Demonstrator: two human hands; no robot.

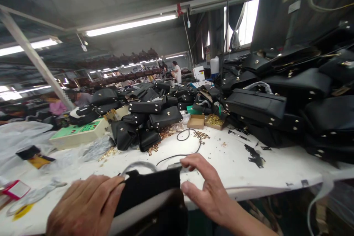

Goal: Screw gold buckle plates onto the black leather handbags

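Observation:
A black handbag is at the front edge of the white table, close to me, with its upper edge raised and a grey strip across its front. My left hand is closed over the bag's left side, fingers bent and the thumb side along the black panel. At the bag's upper right corner is my right hand, thumb and forefinger spread apart with a gap between them. Whether a fingertip touches the corner I cannot tell. Behind the bag a clear curved tube or strap lies on the table, partly hidden.
Black bags pile up at the back and right. A green-topped machine stands left. Cardboard trays, loose brass fittings, a black cable, flat black pieces and a red-framed box lie about. People sit farther off.

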